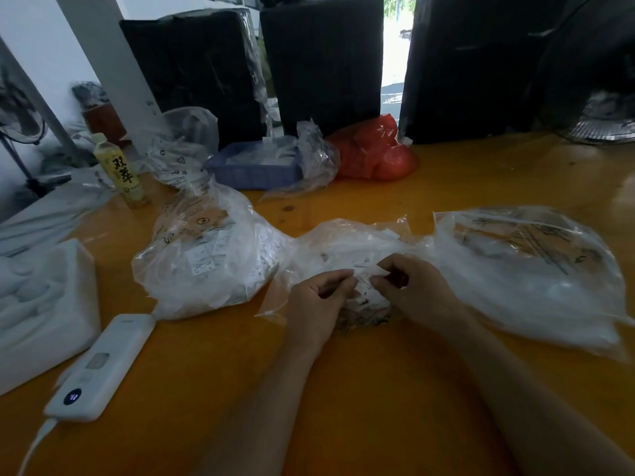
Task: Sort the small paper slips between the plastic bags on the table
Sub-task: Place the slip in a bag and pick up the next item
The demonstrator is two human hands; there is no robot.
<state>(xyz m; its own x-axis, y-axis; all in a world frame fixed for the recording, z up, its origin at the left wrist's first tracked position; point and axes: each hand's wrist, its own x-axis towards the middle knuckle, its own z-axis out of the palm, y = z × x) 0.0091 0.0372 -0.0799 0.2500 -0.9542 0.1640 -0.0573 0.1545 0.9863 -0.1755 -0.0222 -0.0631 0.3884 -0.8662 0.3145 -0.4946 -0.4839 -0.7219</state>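
The left hand (318,300) and the right hand (412,290) meet over the middle of the orange wooden worktop (343,407), each with fingers curled in and fingertips pinching at the small white printed paper slips (366,286) held between them. The left thumb and forefinger nip the near edge of one slip; the right fingertips close on the same small bundle from the other side. Both forearms reach forward from the near edge and angle inward, with the wrists low over the worktop.

The slips sit over the crumpled clear plastic bag in the middle (343,245), which lies flat and looks nearly spent. To its left is a bulging clear plastic bag full of white slips (206,262), and to its right a wide, flatter clear plastic bag with black print (529,269); both touch or nearly touch the middle one.

The step in hand appears to be separating or reading a single slip before deciding where it goes. The next move calls for peeling one slip free without dragging its neighbours along, checking its print, then carrying it to the left or right bag. Which bag is not clear, since the lettering is too blurred to read.
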